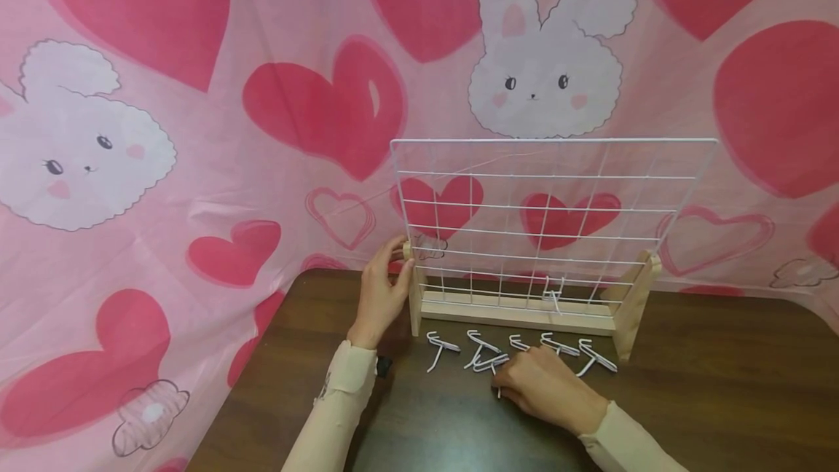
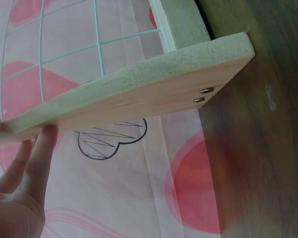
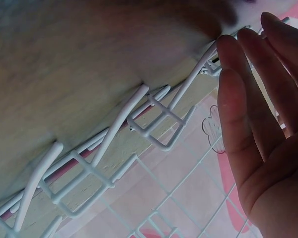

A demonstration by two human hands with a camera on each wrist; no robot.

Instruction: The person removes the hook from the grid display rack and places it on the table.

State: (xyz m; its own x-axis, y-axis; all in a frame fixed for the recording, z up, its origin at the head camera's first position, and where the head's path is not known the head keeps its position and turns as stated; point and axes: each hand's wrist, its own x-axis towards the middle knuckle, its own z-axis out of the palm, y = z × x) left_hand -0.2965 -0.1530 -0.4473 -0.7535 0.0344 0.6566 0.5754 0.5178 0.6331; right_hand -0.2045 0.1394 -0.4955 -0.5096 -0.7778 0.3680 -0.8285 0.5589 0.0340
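Note:
A white wire grid [image 1: 452,227] stands upright in a wooden base [image 1: 524,313]. My left hand [image 1: 382,297] grips the base's left side panel [image 2: 139,94] near its top, with the thumb and fingers on opposite faces. In front of the rack, my right hand [image 1: 553,388] is low over the table, pinching a white wire display hook [image 1: 490,363] at the fingertips. Several similar hooks [image 3: 84,181] lie in a row near it; the hand partly covers some. Another hook [image 1: 554,296] hangs low on the grid, right of its middle.
The dark wooden table [image 1: 734,377] reaches to a pink cloth backdrop [image 1: 275,144] printed with hearts and rabbits. The base's right side panel [image 1: 636,304] stands close to the rightmost loose hook [image 1: 596,357].

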